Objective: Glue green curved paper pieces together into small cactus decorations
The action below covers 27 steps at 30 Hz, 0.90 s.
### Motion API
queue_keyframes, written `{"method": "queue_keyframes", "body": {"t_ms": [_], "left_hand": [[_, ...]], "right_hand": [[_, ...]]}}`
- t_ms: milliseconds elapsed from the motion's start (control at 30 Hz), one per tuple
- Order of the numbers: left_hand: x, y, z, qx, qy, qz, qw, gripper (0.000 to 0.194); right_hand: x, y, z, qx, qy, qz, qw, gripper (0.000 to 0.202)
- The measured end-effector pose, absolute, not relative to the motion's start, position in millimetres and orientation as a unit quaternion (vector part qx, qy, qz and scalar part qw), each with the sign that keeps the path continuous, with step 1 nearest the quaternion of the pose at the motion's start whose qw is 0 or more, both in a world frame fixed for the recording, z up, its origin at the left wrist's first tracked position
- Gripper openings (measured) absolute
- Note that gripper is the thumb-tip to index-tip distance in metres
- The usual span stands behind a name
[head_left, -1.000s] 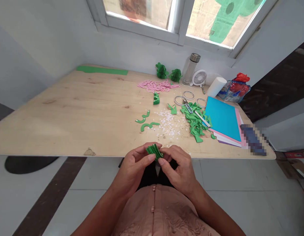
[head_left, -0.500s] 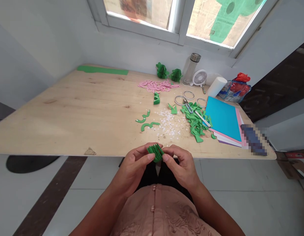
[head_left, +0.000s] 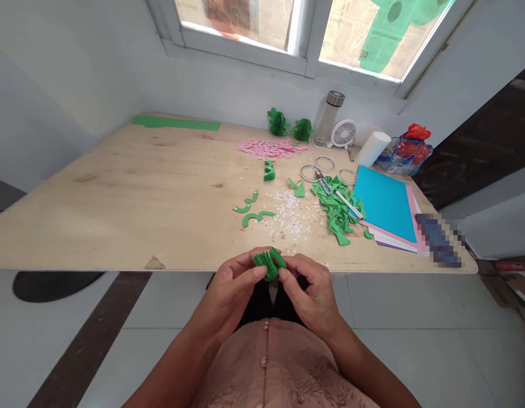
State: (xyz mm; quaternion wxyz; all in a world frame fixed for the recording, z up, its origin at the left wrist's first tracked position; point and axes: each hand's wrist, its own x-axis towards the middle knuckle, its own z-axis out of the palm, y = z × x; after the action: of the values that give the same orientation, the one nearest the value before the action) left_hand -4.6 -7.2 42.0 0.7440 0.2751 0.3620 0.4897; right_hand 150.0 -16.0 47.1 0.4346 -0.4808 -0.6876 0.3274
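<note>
Just past the table's front edge, my left hand [head_left: 234, 283] pinches a thick stack of green paper cutouts [head_left: 265, 266] between thumb and fingers. From the other side my right hand [head_left: 308, 286] grips the stack's right end, where one layer stands slightly apart from the others. On the table ahead lie two wavy green paper strips [head_left: 257, 217] with small white patches on them. Beyond them rests a smaller folded green paper piece [head_left: 269, 170]. White paper bits [head_left: 291, 215] are scattered right of the strips.
Green scraps [head_left: 341, 212] lie at right with snips [head_left: 324, 182] and a white pen [head_left: 349, 205] on top. Around them are tape rings [head_left: 308, 173] and coloured sheets [head_left: 387, 201]. Pink cutouts [head_left: 270, 148], green paper ornaments [head_left: 278, 122], a bottle [head_left: 330, 119] and a fan [head_left: 343, 134] stand farther back.
The outer green layer at the stack's right end has tilted and now shows its flat face. My right hand has shifted slightly; my left hand keeps its hold.
</note>
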Motion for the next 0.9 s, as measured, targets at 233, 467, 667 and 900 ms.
{"method": "queue_keyframes", "body": {"t_ms": [233,467,667,900], "left_hand": [[-2.5,-8.7,44.7,0.274,0.355,0.491,0.747,0.03],[-1.1,-9.3,45.2,0.273,0.342,0.489,0.754,0.029],[-0.1,-10.9,46.2,0.261,0.348,0.485,0.759,0.032],[0.2,-11.5,43.0,0.26,0.346,0.475,0.766,0.033]], "right_hand": [[147.4,-20.6,45.2,-0.482,-0.72,0.267,0.422,0.018],[147.5,-24.1,44.3,-0.474,-0.736,0.233,0.423,0.023],[147.1,-24.5,43.4,-0.468,-0.741,0.215,0.431,0.026],[147.0,-24.4,45.0,-0.472,-0.741,0.217,0.426,0.024]]}}
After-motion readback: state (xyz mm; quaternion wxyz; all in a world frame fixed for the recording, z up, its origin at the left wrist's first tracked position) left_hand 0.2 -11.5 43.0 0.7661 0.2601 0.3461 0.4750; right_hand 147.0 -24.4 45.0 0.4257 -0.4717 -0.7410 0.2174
